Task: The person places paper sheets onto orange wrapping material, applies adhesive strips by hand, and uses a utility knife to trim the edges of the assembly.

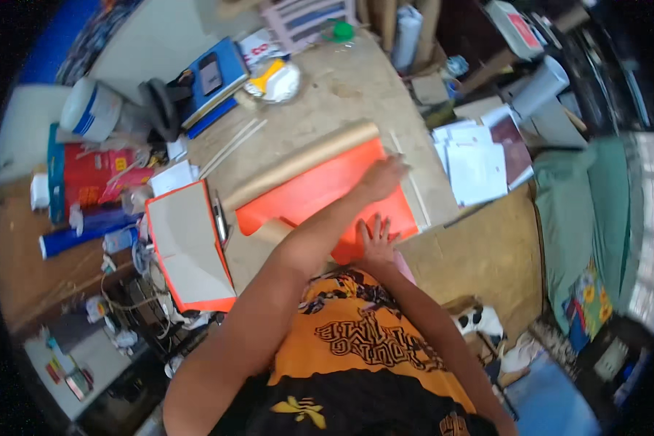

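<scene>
A glossy orange-red sheet of paper point(309, 192) lies on the table in front of me, its far side still rolled up with the brown backing point(305, 161) outward. Its near left corner curls up, partly behind my left arm. My right hand point(378, 243) lies flat on the sheet's near right part, fingers spread. Reaching across, my left hand point(385, 178) is at the sheet's right edge with its fingers curled together; what they hold, if anything, cannot be made out. A thin pale strip point(418, 200) lies just right of the sheet.
Left of the sheet lie a grey board with orange edges point(189, 247) and a slim dark-and-silver tool point(219, 218). Two thin white sticks point(232, 145), a blue book with a phone point(211, 76) and a foil-like round item point(276, 81) are farther back. White papers point(476, 171) lie at right.
</scene>
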### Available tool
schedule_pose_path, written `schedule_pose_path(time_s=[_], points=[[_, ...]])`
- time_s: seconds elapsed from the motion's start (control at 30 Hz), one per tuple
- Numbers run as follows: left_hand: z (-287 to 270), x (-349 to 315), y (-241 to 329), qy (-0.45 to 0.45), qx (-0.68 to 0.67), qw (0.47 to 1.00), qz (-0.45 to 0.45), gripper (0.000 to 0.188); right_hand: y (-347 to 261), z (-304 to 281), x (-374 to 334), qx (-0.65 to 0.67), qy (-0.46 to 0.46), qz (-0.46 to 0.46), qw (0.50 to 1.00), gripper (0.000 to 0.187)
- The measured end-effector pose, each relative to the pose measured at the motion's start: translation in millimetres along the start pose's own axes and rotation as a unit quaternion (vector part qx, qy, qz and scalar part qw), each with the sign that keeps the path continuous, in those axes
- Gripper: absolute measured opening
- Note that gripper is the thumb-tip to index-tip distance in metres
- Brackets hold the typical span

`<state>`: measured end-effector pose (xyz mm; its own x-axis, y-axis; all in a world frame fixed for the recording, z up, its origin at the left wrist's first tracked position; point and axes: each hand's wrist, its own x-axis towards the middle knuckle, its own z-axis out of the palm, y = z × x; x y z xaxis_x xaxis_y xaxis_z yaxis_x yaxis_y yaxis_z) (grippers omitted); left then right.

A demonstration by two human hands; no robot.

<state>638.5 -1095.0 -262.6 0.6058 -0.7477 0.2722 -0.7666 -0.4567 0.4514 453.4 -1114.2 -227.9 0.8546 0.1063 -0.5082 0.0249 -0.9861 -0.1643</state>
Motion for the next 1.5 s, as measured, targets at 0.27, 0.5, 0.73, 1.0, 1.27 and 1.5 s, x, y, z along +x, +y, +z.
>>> schedule_pose_path(time_s=[0.27, 0.5, 0.73, 1.0, 1.27, 1.5], points=[[-5, 55, 9, -0.223, 0.101, 0.966, 0.084, 0.021, -5, -2, 4, -0.019, -0.041, 0.012, 0.999, 0.112], [-89, 47, 65, 0.024, -0.059, 0.997, 0.051, 0.03, -21, 25, 35, -0.133, -0.065, 0.033, 0.988, 0.071], [-145, -147, 62, -0.044, -0.339, 0.904, -0.258, 0.018, -30, -12, 29, -0.174, -0.079, 0.002, 0.982, 0.102], [-113, -254, 89, 0.041, -0.341, 0.759, -0.553, 0.011, -49, -46, 28, -0.166, -0.151, 0.028, 0.974, 0.135], [-61, -228, 81, 0.191, -0.178, 0.771, -0.58, 0.019, -43, -32, 17, -0.118, -0.118, 0.03, 0.985, 0.129], [-78, -190, 66, 0.004, -0.261, 0.746, -0.613, 0.027, -33, -15, 17, -0.147, -0.048, 0.011, 0.988, 0.121]])
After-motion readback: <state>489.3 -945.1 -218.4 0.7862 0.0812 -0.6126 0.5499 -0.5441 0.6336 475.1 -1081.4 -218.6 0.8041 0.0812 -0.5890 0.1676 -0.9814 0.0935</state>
